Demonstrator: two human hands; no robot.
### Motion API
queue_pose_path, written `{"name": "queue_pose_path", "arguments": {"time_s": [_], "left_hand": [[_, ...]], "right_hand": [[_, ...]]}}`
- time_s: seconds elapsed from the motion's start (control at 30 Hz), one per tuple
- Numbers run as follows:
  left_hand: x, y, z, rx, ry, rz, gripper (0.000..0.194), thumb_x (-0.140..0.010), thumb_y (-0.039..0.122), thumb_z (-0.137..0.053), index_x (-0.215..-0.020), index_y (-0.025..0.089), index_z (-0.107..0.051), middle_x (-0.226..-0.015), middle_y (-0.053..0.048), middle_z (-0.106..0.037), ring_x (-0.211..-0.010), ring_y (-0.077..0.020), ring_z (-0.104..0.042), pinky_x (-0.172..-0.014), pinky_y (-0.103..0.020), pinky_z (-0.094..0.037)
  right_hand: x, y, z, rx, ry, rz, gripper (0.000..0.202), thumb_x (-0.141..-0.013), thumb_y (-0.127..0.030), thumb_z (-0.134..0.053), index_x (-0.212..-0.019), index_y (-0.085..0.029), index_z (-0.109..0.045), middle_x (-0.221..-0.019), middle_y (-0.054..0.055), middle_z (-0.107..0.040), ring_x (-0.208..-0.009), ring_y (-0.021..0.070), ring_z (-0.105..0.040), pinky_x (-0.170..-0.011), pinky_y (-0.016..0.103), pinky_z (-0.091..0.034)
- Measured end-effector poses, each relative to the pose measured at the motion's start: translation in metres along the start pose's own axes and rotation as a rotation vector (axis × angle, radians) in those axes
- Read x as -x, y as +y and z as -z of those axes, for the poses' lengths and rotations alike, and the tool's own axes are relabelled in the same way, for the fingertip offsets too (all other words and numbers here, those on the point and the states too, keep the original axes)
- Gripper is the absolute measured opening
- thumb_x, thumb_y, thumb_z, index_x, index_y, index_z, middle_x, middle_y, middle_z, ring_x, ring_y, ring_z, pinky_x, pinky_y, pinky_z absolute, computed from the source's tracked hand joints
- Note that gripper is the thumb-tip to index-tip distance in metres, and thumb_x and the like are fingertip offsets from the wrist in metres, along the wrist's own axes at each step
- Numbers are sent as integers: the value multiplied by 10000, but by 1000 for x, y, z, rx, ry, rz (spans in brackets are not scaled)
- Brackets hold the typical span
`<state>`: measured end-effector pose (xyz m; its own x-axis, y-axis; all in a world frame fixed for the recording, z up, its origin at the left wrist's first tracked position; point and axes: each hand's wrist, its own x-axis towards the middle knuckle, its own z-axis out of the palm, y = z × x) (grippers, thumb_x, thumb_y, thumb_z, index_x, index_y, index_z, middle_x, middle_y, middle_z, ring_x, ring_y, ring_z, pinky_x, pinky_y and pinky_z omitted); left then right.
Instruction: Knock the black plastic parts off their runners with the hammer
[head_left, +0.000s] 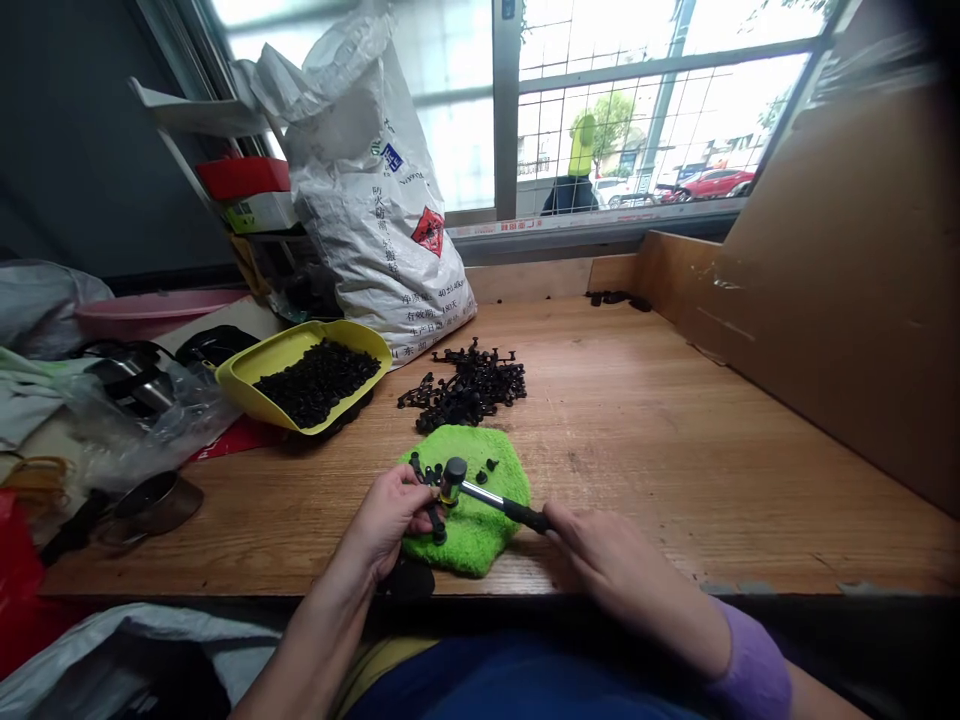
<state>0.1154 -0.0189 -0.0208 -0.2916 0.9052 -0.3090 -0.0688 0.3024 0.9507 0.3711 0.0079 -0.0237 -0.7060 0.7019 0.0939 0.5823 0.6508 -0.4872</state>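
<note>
My right hand (607, 550) is closed around the black grip of a small hammer (495, 500), whose dark round head is over a bright green cloth (480, 545). Close beside the hammer head, my left hand (394, 515) pinches a black plastic part (436, 525) with round knobs on it. Whether the hammer head touches that part cannot be seen. A few small black pieces (482, 476) lie loose on the cloth. Just behind it is a heap of black branching plastic parts (472, 385) on the wooden table.
Left of the heap, a yellow scoop-shaped tray (232, 375) holds many small black pieces. A large white sack (360, 230) stands behind it. A metal cup (161, 505) sits at the left, and a cardboard sheet (840, 270) walls the right side.
</note>
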Motion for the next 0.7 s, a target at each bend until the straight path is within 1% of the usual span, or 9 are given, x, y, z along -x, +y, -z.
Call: {"name": "queue_pose_path", "arguments": {"time_s": [0.1, 0.13, 0.23, 0.3, 0.4, 0.47, 0.5, 0.6, 0.7], "left_hand": [[0, 1, 0, 11, -4, 30, 247, -638, 205, -635, -690, 173, -396, -533, -17, -628, -456, -84, -564, -364, -101, -363], [0, 2, -1, 14, -5, 36, 246, -638, 201, -632, -683, 173, -392, -522, -17, -624, -440, -78, -553, -361, -99, -357], [1, 2, -2, 3, -7, 31, 246, -647, 210, -630, -670, 171, -388, -506, -16, -619, -369, -40, -481, -352, -94, -332], [1, 0, -2, 1, -5, 9, 258, -641, 215, -643, -668, 169, -391, -507, -6, -612, -370, -44, -489, -353, -99, -332], [0, -4, 1, 59, -2, -47, 260, -624, 207, -659, -688, 162, -411, -521, 24, -591, -417, -68, -547, -363, -102, -336], [-2, -7, 5, 101, -25, -70, 244, -623, 199, -661, -722, 150, -443, -560, 22, -602, -420, -59, -545, -360, -98, -322], [-3, -7, 6, 114, -43, -75, 238, -624, 195, -660, -737, 143, -458, -585, 13, -614, -415, -51, -535, -356, -97, -310], [-6, -7, 11, 118, -113, -65, 216, -627, 180, -657, -739, 127, -480, -624, -14, -632, -393, -29, -495, -342, -97, -279], [-7, -5, 12, 103, -139, -43, 198, -625, 164, -652, -712, 127, -477, -639, -33, -643, -387, -19, -473, -344, -98, -276]], "right_hand": [[-4, -3, 5, -98, 69, 5, 267, -973, -339, -225, -843, -202, -414, -681, 10, -533, -569, 149, -479, -549, 254, -305], [-5, -4, 6, -94, 68, -5, 270, -971, -345, -224, -845, -201, -414, -674, 10, -529, -558, 149, -474, -544, 253, -306], [-7, -4, 7, 35, -29, -17, 271, -953, -376, -277, -816, -201, -432, -623, 9, -504, -514, 154, -446, -504, 257, -264], [-8, -1, 8, 32, -40, 10, 263, -951, -356, -292, -797, -200, -438, -638, 10, -506, -538, 155, -455, -517, 259, -265], [-7, 8, 11, -132, 95, 31, 268, -958, -342, -271, -799, -195, -429, -692, 11, -509, -607, 155, -472, -568, 260, -303], [-6, 15, 14, -203, 175, 15, 280, -960, -360, -261, -812, -193, -432, -690, 6, -494, -615, 156, -468, -578, 264, -312], [-6, 17, 16, -212, 188, 10, 280, -959, -366, -266, -821, -193, -439, -688, 3, -490, -616, 156, -467, -579, 265, -313], [-6, 22, 17, -184, 142, 9, 268, -952, -359, -303, -810, -192, -457, -702, 5, -500, -630, 158, -472, -586, 268, -315], [-7, 20, 14, -145, 103, -10, 252, -935, -338, -342, -770, -188, -460, -707, 14, -516, -636, 163, -474, -587, 270, -318]]}}
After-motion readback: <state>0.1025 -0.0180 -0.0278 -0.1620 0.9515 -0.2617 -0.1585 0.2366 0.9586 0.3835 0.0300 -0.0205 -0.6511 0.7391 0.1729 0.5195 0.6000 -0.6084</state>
